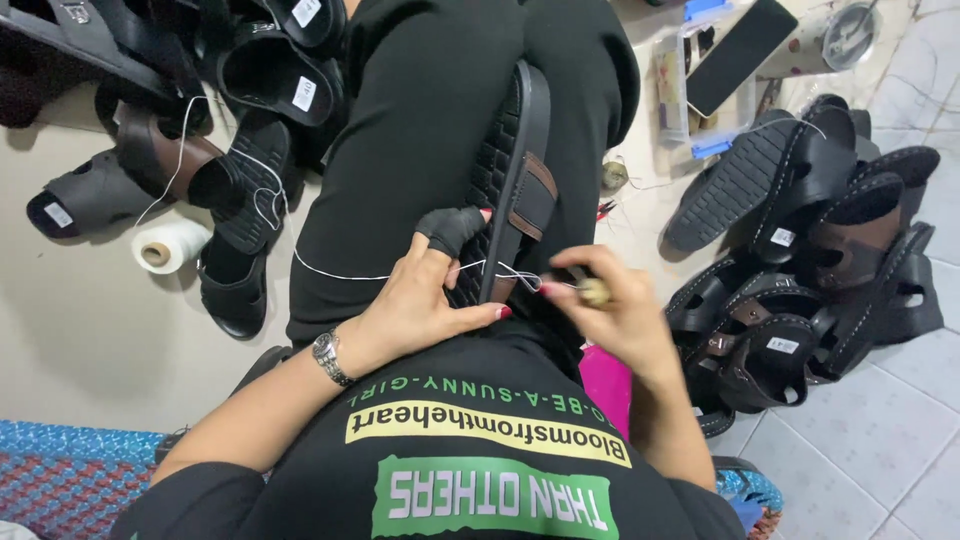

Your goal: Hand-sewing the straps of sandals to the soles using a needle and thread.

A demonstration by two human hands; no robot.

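Left hand flat against sandal, black cot on thumb. Right hand blurred, pinches small tool, detail unclear. White thread taut across lap. Sandal on edge on black-trousered thighs: ribbed rubber sole, brown strap. Sandal heaps both sides, partly cropped; thread spool on beige floor.

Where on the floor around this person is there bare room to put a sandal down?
Bare beige floor lies lower left, bordered by the thread spool, a black sandal and the woven mat. Bare white tiles lie lower right, below the sandal pile. The upper left sandal heap and the clutter beside the phone are crowded.
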